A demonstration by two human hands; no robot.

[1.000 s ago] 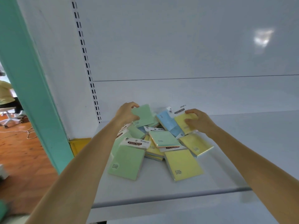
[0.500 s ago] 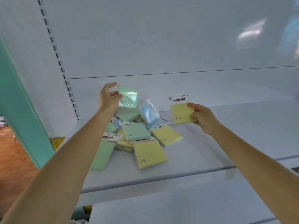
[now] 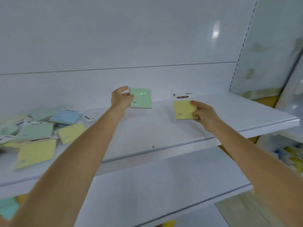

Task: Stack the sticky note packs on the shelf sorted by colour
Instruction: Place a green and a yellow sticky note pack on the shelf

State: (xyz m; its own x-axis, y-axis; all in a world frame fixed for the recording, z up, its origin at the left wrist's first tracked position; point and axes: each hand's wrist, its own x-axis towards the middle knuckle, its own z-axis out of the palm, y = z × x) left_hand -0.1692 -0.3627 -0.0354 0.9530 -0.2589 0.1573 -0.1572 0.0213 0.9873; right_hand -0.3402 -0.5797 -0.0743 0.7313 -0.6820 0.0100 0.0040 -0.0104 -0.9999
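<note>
Head view
Left hand: the left hand (image 3: 120, 99) reaches out over the shelf (image 3: 164, 133) and pinches the green pack (image 3: 141, 100) by its left edge, thumb above and fingers curled round the side.
Green pack: it is held near the back of the shelf, about the middle, face toward the camera and tilted a little. I cannot tell whether its lower edge touches the board.
Right hand: the right hand (image 3: 203, 114) grips the yellow pack (image 3: 184, 109) at its right edge, thumb on the front and fingers curled behind.
Yellow pack: it sits to the right of the green pack, well apart from it, with its white header card (image 3: 182, 96) pointing toward the back wall (image 3: 131, 38). Whether it rests on the shelf or hangs just above it, I cannot tell.
Pile: a loose pile (image 3: 37, 128) of green, yellow and blue packs lies at the left end of the same shelf, overlapping every which way and blurred. A blue pack (image 3: 65, 117) lies near its back.
Shelf unit: white boards, with a lower shelf (image 3: 164, 185) under the arms and a slotted upright (image 3: 241, 51) at the right.
</note>
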